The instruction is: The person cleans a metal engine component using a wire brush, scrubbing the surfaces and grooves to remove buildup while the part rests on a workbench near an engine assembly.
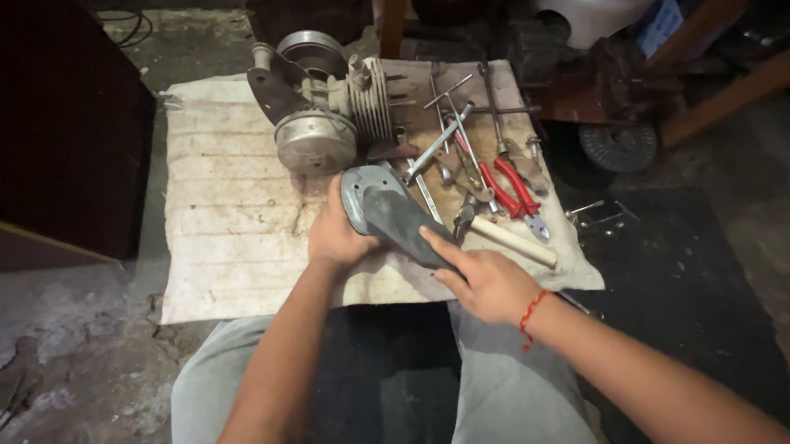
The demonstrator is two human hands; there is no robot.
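The left hand [336,237] wraps around the rounded end of a grey metal engine side cover [393,215], thumb up along its edge, while the right hand [489,284] supports the narrow tail from below with the index finger stretched along its face. Both hands are closed on the part, holding it raised and tilted above a stained cloth [229,228] spread over the floor, apparently so its flat face turns toward the person kneeling over it.

Just beyond the cover sits a small finned engine [330,110] with a round silver housing, resting on the cloth's far side and near enough for the part to be offered up to it. To the right, hand tools lie fanned out within reach: red-handled pliers [509,187], a hammer with a pale wooden handle [514,241], several spanners [438,146] and a T-handle wrench [450,93]. The hammer's head lies just beside the cover's tail.

A red thread bracelet [531,312] circles the right wrist. Dark machine parts crowd the dim upper right corner, too shadowed to identify.
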